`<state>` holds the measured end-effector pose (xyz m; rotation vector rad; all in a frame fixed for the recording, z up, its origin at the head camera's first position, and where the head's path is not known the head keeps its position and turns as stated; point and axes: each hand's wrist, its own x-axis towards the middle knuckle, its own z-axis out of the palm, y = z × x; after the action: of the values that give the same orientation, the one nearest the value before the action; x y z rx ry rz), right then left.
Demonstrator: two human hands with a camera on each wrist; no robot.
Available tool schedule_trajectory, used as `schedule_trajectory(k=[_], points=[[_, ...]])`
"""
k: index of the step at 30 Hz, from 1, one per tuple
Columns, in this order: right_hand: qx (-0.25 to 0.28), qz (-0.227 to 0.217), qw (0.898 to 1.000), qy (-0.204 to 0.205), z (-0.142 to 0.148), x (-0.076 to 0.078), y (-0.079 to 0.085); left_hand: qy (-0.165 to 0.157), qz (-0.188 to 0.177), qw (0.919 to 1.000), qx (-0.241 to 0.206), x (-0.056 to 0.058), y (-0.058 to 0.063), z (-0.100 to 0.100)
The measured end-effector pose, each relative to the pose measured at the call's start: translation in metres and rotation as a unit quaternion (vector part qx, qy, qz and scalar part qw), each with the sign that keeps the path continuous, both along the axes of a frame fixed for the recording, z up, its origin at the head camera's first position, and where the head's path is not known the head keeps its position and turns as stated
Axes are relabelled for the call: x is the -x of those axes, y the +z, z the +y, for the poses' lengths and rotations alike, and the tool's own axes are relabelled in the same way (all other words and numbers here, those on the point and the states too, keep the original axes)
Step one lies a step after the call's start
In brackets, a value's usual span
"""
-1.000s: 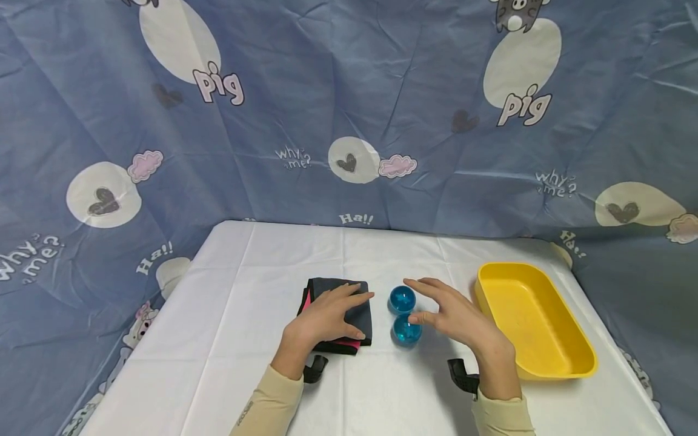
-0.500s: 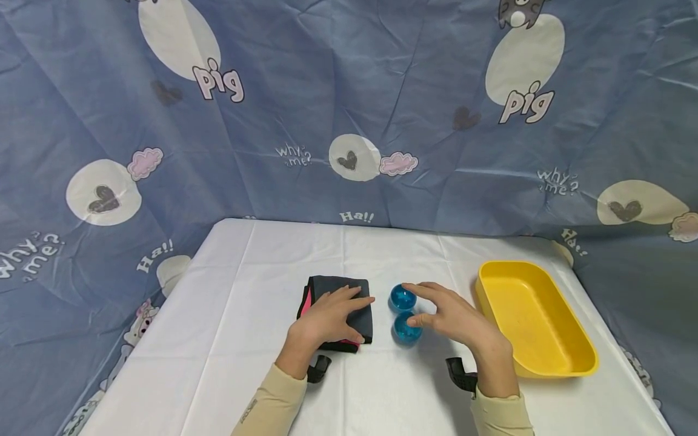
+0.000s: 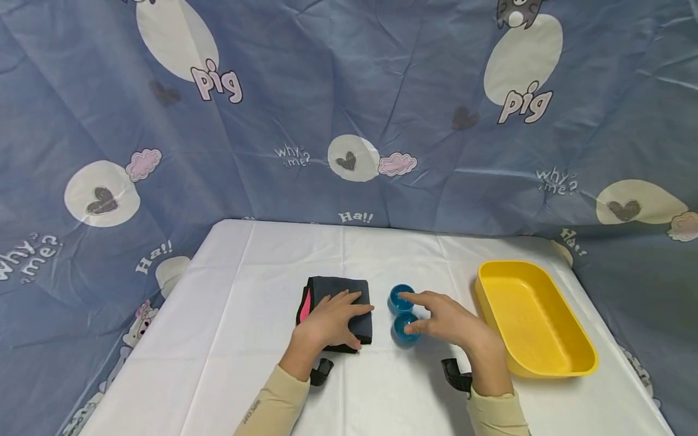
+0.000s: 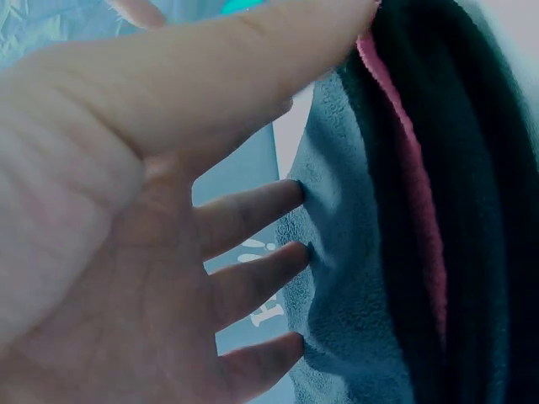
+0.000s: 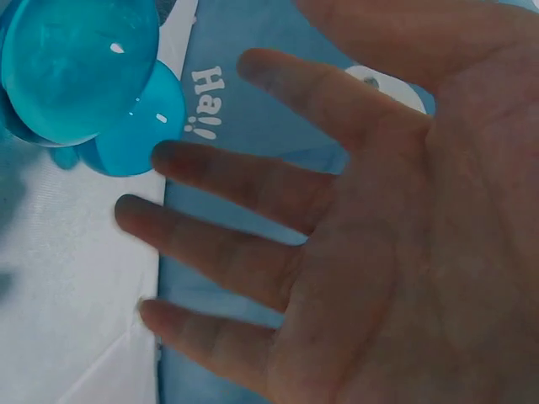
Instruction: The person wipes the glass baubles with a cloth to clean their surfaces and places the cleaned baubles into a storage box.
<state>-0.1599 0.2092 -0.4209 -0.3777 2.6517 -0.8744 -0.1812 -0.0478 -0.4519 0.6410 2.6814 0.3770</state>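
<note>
A folded dark grey cloth with black edging and a pink inner side lies mid-table. My left hand is spread over it; in the left wrist view the fingertips meet the fuzzy grey fold, with the thumb at its edged layers. To the right, two shiny see-through blue balls sit one behind the other, the far ball and the near ball. Above them reaches my right hand, index finger over the far one and thumb over the near one. Its fingers look spread in the right wrist view, beside the larger-looking ball.
A yellow plastic tub stands right of my right hand. A white cloth covers the table, and a blue printed curtain hangs behind and at both sides. Black wrist mounts stick out under the hands.
My right hand has shifted slightly left and lower over the balls. The left hand has slid slightly right on the cloth. Cloth, balls and tub stay put.
</note>
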Motion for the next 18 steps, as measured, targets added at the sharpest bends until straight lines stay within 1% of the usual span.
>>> schedule_trajectory(k=[4, 10, 13, 18], points=[[-0.015, -0.01, 1.0, 0.002, -0.002, 0.001, -0.003, 0.0, 0.001, 1.0, 0.002, 0.0, -0.001, 0.0], [-0.027, -0.015, 1.0, 0.003, -0.004, 0.002, -0.006, -0.009, 0.007, 0.9999, 0.011, 0.0, -0.002, 0.0], [-0.027, -0.022, 0.999, 0.002, -0.006, 0.003, -0.007, -0.014, 0.011, 0.9998, 0.013, -0.001, -0.003, 0.0], [-0.026, -0.03, 0.999, 0.003, -0.01, 0.004, -0.012, -0.013, 0.005, 0.9998, 0.015, -0.003, -0.003, 0.001]])
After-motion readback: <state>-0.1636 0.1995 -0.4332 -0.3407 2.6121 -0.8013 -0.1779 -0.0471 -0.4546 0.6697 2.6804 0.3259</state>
